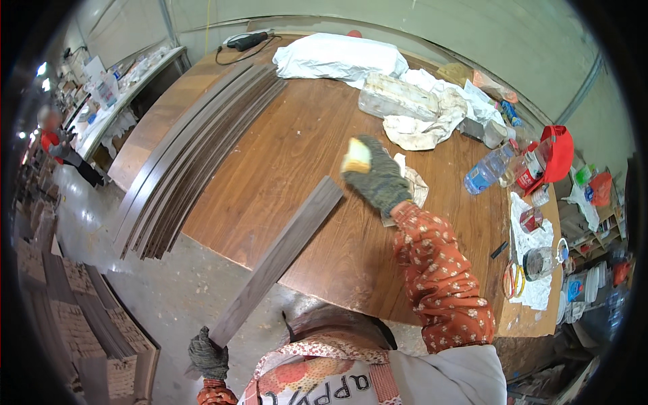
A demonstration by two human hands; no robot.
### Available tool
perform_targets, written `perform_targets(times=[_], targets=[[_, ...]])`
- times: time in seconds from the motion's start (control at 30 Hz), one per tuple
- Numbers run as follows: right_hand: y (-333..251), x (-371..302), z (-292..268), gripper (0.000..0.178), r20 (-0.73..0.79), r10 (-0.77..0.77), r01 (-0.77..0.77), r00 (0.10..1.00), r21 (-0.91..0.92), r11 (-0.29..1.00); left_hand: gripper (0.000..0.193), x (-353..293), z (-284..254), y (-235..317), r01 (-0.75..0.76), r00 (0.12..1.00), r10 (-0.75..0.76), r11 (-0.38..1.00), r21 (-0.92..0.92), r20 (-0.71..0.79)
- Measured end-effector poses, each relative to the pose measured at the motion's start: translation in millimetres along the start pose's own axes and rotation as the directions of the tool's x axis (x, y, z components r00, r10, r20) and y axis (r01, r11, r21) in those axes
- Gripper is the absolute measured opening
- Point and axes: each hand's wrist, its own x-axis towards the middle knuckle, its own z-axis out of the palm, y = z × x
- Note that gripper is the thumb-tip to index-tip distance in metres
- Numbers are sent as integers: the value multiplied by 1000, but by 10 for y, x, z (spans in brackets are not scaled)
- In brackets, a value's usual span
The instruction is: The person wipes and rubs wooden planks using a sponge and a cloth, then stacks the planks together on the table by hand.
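Observation:
Gripped near its close end by my gloved left hand (208, 354), a grey-brown wooden plank (280, 251) slants up over the table's front edge. Its far end lies over the brown tabletop (297, 142). My right hand (378, 177), in a dark green knitted glove, is closed around a pale yellow and white sponge-like block (356, 156). The block is just beyond the plank's far end and apart from it. Behind my right wrist lies a crumpled whitish cloth (413, 181). Both sleeves are orange with a flower pattern.
Long thin planks (196, 145) lie stacked at the table's left. A white wrapped bundle (341, 57), a clear box (397, 96) and a black power tool (247, 42) sit at the back. Bottles (491, 168), a red cap (557, 156) and scissors (514, 279) are right. Another person (62, 145) stands far left.

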Motion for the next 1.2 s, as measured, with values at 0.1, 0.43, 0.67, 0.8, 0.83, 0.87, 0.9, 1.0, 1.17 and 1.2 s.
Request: perform_targets(times=[0.1, 0.43, 0.67, 0.8, 0.83, 0.87, 0.9, 1.0, 1.17, 1.2], targets=[[155, -229, -326, 72, -68, 198, -167, 978, 315, 934, 68, 4, -18, -3, 1, 997, 4, 998, -65, 77], [1086, -1345, -1897, 66, -365, 355, -508, 861, -571, 645, 63, 574, -427, 549, 148, 926, -69, 971, -188, 371], [1207, -1412, -2102, 86, -399, 766, -612, 504, -791, -9, 78, 1115, -608, 1127, 238, 814, -43, 934, -265, 579], [1106, -1285, -1827, 87, -55, 453, -334, 890, -756, 563, 79, 1162, -607, 1342, 166, 878, 22, 923, -347, 477], [992, -1195, -1638, 84, -7, 361, -275, 933, -662, 697, 81, 1162, -600, 1378, 122, 893, 43, 935, -333, 448], [845, -1041, -1408, 81, 24, 260, -204, 965, -552, 809, 82, 1189, -614, 1437, 76, 906, 69, 945, -319, 418], [680, -906, -1176, 77, 64, 240, -173, 969, -518, 838, 88, 1195, -699, 1466, 105, 860, 41, 961, -256, 509], [612, -525, -631, 72, 166, 192, -93, 967, -472, 877, 99, 1037, -734, 1348, 35, 878, 67, 978, -204, 473], [937, -441, -111, 58, 242, 153, -5, 958, -520, 854, 102, 693, -885, 1107, 166, 845, -84, 980, -109, 528], [1030, -458, -90, 58, 252, 142, 10, 957, -517, 856, 103, 630, -899, 1076, 204, 808, -162, 979, -12, 566]])
